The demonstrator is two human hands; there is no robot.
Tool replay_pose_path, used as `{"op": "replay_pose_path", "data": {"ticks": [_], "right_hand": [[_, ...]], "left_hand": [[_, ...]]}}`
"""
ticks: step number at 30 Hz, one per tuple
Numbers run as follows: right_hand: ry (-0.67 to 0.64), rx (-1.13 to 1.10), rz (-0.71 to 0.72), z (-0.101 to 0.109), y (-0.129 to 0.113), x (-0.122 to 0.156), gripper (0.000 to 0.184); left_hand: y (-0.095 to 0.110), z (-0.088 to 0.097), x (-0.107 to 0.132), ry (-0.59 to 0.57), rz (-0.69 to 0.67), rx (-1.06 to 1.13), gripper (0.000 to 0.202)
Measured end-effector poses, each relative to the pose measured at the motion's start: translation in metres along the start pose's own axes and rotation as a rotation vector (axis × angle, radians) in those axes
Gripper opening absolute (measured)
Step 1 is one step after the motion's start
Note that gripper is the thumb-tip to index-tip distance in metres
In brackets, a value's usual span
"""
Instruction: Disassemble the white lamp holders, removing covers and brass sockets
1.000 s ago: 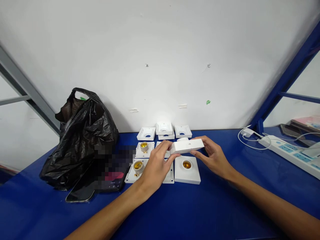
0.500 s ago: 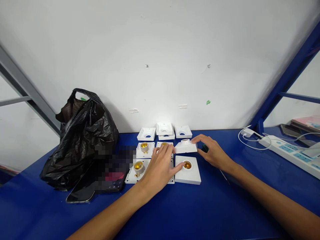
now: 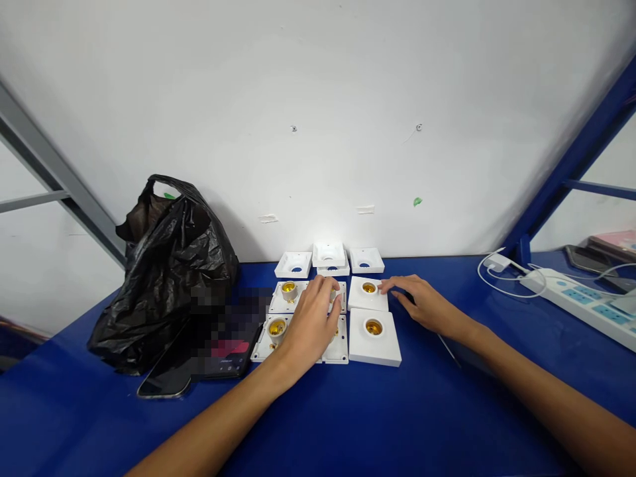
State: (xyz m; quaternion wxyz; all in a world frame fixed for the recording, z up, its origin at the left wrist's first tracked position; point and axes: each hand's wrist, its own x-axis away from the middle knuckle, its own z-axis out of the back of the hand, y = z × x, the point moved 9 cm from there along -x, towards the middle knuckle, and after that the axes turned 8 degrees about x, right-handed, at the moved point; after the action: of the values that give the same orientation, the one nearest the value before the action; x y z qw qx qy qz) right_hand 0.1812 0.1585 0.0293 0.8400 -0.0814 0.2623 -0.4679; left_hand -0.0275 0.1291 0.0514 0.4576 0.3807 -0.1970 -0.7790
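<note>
Several white square lamp holders with brass sockets lie in a grid on the blue table (image 3: 348, 424). My left hand (image 3: 311, 324) curls over the middle ones, fingertips on the socket of a bare lamp holder base (image 3: 332, 296). My right hand (image 3: 424, 306) lies flat with fingers spread, fingertips touching the right edge of a covered lamp holder (image 3: 368, 293). Another covered lamp holder (image 3: 374, 336) sits in front of it. Two bare bases (image 3: 288, 297) (image 3: 272, 338) lie to the left. Three empty white covers (image 3: 294, 264) (image 3: 328, 255) (image 3: 366, 260) stand by the wall.
A black plastic bag (image 3: 166, 265) bulks at the left. Two phones (image 3: 199, 361) lie in front of it. A white power strip (image 3: 581, 301) with a charger and cable (image 3: 499, 268) lies at the right, beside a blue shelf post (image 3: 571, 165).
The covered lamp holder that both hands held above the table now rests in the grid's right column. My right hand let go and lies beside it; my left hand moved onto the middle base.
</note>
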Motion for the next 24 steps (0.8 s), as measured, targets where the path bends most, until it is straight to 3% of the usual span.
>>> {"op": "replay_pose_path", "data": {"ticks": [9, 16, 20, 24], "right_hand": [[0.013, 0.014, -0.046, 0.004, 0.000, -0.002, 0.031], [-0.003, 0.012, 0.048, -0.007, -0.006, -0.001, 0.043], [0.042, 0.014, 0.034, -0.002, -0.009, -0.002, 0.039], [0.098, -0.062, 0.004, 0.009, -0.025, -0.001, 0.031]], "left_hand": [[-0.028, 0.008, -0.012, 0.039, 0.047, 0.028, 0.028], [-0.042, 0.008, -0.016, 0.091, 0.082, 0.045, 0.028], [-0.036, 0.015, -0.016, 0.142, 0.060, 0.056, 0.028], [-0.013, 0.031, -0.013, 0.228, -0.004, 0.079, 0.026]]}}
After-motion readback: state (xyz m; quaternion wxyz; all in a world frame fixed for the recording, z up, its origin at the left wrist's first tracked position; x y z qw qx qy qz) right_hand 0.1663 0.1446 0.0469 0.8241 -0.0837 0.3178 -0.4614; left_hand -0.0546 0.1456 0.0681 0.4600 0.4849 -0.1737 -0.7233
